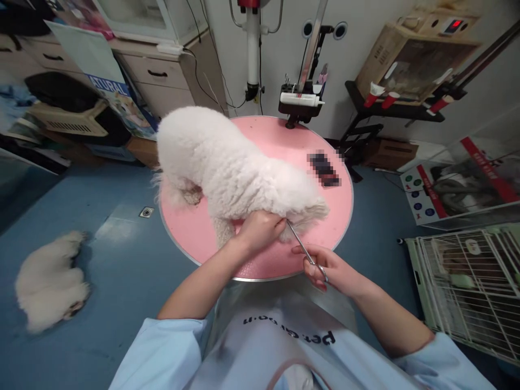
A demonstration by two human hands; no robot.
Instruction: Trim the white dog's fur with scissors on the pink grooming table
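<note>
A fluffy white dog [239, 162] stands on a round pink table [268, 265], its head low toward the right. My left hand [260, 230] is closed against the fur under the dog's head; its fingertips are partly hidden, and it seems to grip the fur there. In my right hand [320, 265] is a pair of slim metal scissors [299, 241], fingers around the handle loops. The blades point up and left, and their tips meet the fur right beside my left fingers. Whether the blades are apart, I cannot tell.
A second white dog [54, 279] lies on the blue floor at left. A tool holder [299, 103] is fixed at the table's back edge. A pixelated dark item [324, 169] lies on the table's right side. A wire cage [467, 281] stands at right.
</note>
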